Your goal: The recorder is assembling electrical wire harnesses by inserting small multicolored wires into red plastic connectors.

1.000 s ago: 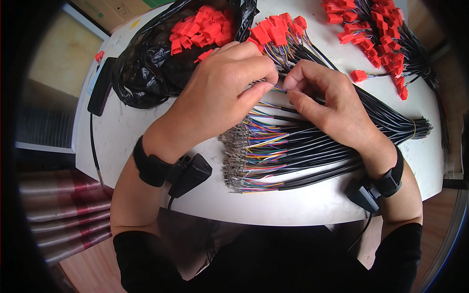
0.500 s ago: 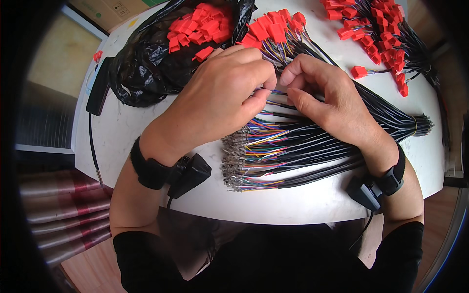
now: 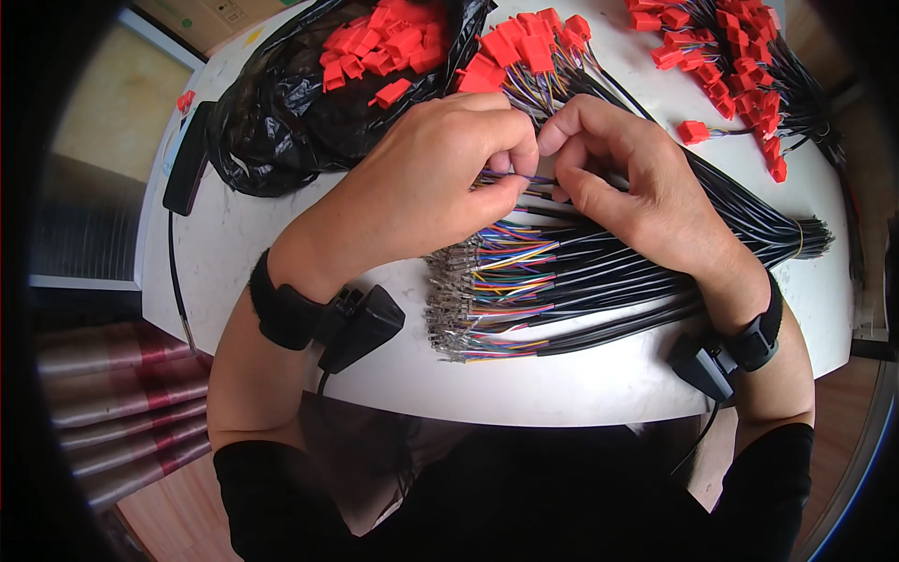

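Colored wires with metal terminals [image 3: 452, 304] fan out from the black cables [image 3: 618, 290] lying in front of me. Over their far side, my left hand [image 3: 449, 164] is closed, thumb and forefinger pinching thin wires; their ends are hidden behind its fingers. My right hand [image 3: 641, 183] faces it with curled fingers, around the black cable those wires seem to come from. A purple-blue wire [image 3: 536, 178] shows between the two hands. Just beyond my fingers, red plastic connectors [image 3: 524, 47] cap the ends of other cables in the bundle.
A black plastic bag [image 3: 267, 140] holding loose red connectors [image 3: 398, 42] lies at the far left. Another bundle with red connectors [image 3: 740, 84] is at the far right. A band [image 3: 799, 239] ties the cable ends. A black device [image 3: 190, 159] sits on the white table [image 3: 449, 398].
Both hands stay close together over the cables. The left fingers have shifted slightly to the right, and more of the purple-blue wire now shows between the hands.
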`<action>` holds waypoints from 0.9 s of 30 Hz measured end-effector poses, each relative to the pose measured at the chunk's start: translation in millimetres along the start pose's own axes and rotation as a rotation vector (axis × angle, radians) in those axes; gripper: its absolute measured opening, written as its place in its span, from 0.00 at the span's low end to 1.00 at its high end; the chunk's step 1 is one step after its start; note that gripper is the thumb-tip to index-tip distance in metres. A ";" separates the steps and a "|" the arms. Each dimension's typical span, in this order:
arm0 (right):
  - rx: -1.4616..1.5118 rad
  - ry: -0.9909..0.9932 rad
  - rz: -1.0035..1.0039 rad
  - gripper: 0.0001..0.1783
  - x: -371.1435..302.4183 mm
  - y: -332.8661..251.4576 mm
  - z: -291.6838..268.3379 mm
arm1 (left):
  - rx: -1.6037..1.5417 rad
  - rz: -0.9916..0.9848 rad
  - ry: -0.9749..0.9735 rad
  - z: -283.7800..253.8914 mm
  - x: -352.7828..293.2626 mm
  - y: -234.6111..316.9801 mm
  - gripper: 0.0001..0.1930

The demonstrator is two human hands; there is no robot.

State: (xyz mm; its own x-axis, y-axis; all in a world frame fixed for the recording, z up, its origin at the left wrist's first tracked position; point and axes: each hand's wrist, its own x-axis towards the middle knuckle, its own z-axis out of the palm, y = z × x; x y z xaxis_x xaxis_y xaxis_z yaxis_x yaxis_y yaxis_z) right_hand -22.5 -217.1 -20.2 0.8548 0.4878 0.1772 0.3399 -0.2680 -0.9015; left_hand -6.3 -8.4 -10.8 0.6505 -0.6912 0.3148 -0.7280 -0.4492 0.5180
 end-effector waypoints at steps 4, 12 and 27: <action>0.016 0.003 -0.006 0.11 0.5 1.3 0.2 | -0.004 0.025 0.033 2.4 0.5 1.4 0.07; 0.039 -0.011 0.018 0.11 0.8 0.8 -0.4 | -0.065 0.021 0.074 5.5 0.9 0.2 0.07; 0.037 -0.028 0.033 0.11 0.7 0.6 0.1 | -0.063 -0.035 0.016 3.1 0.1 4.0 0.07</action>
State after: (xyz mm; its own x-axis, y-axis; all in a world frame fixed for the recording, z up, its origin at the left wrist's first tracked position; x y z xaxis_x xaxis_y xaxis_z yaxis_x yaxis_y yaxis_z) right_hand -21.7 -216.8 -20.7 0.8535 0.5029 0.1366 0.2966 -0.2532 -0.9208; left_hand -9.8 -12.1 -11.1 0.6792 -0.6661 0.3082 -0.6900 -0.4364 0.5775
